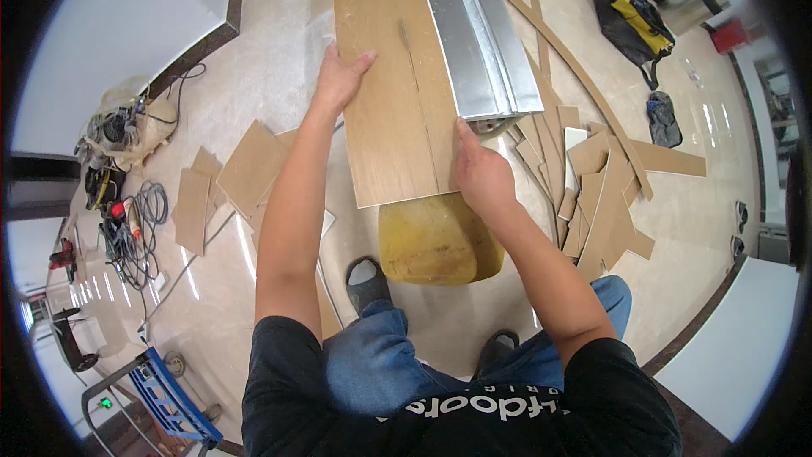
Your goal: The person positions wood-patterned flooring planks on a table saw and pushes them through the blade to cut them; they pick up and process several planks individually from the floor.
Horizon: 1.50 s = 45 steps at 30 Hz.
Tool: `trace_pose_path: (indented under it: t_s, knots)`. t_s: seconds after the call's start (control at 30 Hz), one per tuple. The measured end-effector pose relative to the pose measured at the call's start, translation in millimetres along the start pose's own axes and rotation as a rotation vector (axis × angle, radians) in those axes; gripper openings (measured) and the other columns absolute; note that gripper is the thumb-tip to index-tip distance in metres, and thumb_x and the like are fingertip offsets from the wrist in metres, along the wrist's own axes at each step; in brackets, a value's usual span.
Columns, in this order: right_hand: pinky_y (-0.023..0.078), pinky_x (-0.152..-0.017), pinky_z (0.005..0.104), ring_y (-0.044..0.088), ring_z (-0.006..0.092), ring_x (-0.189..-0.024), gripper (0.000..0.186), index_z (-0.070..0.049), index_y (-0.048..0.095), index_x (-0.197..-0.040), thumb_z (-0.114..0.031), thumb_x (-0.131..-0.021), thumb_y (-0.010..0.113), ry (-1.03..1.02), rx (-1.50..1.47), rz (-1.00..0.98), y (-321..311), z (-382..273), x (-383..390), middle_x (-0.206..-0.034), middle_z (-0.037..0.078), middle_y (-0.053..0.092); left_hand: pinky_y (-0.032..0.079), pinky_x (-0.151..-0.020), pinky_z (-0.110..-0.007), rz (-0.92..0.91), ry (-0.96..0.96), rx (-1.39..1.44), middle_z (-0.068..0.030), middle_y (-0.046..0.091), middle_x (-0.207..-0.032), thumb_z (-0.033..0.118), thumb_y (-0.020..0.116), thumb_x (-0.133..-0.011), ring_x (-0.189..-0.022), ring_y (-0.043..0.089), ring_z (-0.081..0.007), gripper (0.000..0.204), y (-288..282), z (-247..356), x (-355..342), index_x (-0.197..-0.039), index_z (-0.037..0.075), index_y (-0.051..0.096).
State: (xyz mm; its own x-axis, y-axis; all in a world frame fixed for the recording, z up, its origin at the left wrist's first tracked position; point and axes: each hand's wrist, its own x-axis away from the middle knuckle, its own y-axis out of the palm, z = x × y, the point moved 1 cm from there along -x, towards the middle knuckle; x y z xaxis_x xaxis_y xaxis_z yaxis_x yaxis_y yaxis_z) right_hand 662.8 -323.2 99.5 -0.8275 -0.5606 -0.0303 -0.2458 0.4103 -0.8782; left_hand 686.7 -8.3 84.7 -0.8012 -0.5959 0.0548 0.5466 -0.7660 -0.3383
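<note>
A long light-brown wooden board (385, 110), marked by a lengthwise crack or line, spans between my hands. My left hand (340, 76) grips its left edge with the thumb on top. My right hand (480, 169) holds the right edge lower down, index finger pointing along it beside the corner of a silver metal platform (478, 34). That platform has a lengthwise channel and extends to the right of the board. Beneath the board's near end is a worn yellow object (436, 250), possibly a stool; what supports the platform is mostly hidden.
Board offcuts (605, 203) lie right and left on the tiled floor. Cables (148, 220) and tools are heaped at left, near a blue folding trolley (173, 393). A black-and-yellow bag (634, 21) sits at upper right. My feet are below the yellow object.
</note>
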Motion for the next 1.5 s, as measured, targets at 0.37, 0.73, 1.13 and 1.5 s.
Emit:
trace_pose_path:
  t_s: [0.37,0.73,1.13,1.5]
  knots:
    - [0.052,-0.059,0.0495,0.065,0.0378,-0.062,0.053,-0.011,0.047,-0.150,-0.016,-0.098,0.056,-0.010,-0.009,-0.029,-1,3,29,-0.067,0.019,0.064,0.054,-0.097,-0.038,-0.017,-0.018,0.038,-0.0242,0.066,-0.125,0.026,0.081,-0.088,-0.111,0.068,-0.0297,0.071,2,-5,25,-0.136,-0.010,0.043]
    - [0.053,-0.059,0.0507,0.065,0.0424,-0.063,0.050,-0.014,0.048,-0.150,-0.015,-0.100,0.056,-0.004,-0.018,-0.014,-3,7,55,-0.073,0.023,0.066,0.052,-0.099,-0.040,-0.014,0.029,-0.058,-0.0260,0.065,-0.127,0.028,0.080,-0.089,-0.116,0.066,-0.0316,0.070,2,11,60,-0.136,-0.010,0.044]
    - [0.054,-0.061,0.0502,0.066,0.0423,-0.066,0.050,-0.013,0.048,-0.150,-0.015,-0.101,0.055,-0.011,-0.021,-0.003,-1,10,63,-0.077,0.023,0.068,0.055,-0.094,-0.038,-0.035,-0.016,0.079,-0.0238,0.065,-0.126,0.026,0.076,-0.094,-0.111,0.067,-0.0279,0.068,4,9,10,-0.140,-0.011,0.042]
    - [0.054,-0.063,0.0501,0.066,0.0420,-0.068,0.049,-0.012,0.049,-0.149,-0.013,-0.101,0.056,0.006,-0.045,-0.061,-8,5,89,-0.078,0.022,0.068,0.055,-0.094,-0.037,-0.034,0.016,0.084,-0.0216,0.065,-0.127,0.022,0.074,-0.095,-0.110,0.067,-0.0270,0.063,4,-6,30,-0.140,-0.009,0.043]
